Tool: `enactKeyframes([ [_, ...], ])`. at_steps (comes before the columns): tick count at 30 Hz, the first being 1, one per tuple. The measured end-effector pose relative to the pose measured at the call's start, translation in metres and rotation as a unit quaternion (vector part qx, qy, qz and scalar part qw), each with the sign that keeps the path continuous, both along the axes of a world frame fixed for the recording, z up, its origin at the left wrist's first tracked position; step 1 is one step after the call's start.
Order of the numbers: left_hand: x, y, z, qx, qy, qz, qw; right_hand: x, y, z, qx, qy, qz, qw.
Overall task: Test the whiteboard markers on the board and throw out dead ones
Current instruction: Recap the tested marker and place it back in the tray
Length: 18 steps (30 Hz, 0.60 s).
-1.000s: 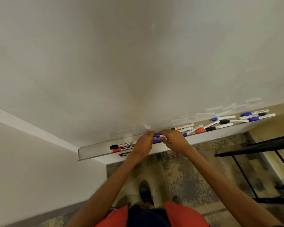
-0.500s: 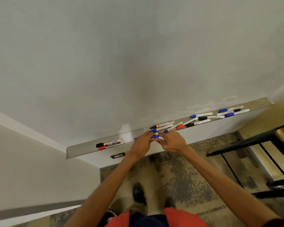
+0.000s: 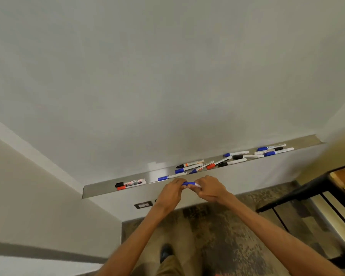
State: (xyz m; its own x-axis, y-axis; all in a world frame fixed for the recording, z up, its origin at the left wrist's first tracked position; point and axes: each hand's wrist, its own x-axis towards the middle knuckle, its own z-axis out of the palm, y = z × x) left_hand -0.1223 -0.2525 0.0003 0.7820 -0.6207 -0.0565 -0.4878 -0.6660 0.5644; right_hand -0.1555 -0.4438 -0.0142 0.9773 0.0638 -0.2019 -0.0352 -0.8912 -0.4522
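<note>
Along tray [image 3: 100, 189], scattered markers [image 3: 191, 163]

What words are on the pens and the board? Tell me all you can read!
None can be read.
Two leftmost markers: dark print, too blurred.
Black-capped marker: orange print, too small.
Held blue marker: nothing legible.
Whiteboard: no writing shows.
</note>
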Motion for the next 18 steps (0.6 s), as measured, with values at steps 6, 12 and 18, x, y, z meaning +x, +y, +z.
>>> enactKeyframes([
  [6,0.003,-0.005,0.03,-0.049,-0.051,0.056,0.996,0.014,-0.011,0.022,0.05,-0.178,-0.074,0.98],
  [12,0.03,-0.015,0.089,-0.173,-0.094,0.136,0.971,0.052,0.007,0.097,0.171,-0.255,-0.091,0.947],
  [18,0.063,-0.01,0.162,-0.226,-0.159,0.182,0.944,0.084,0.012,0.17,0.239,-0.29,-0.124,0.918],
])
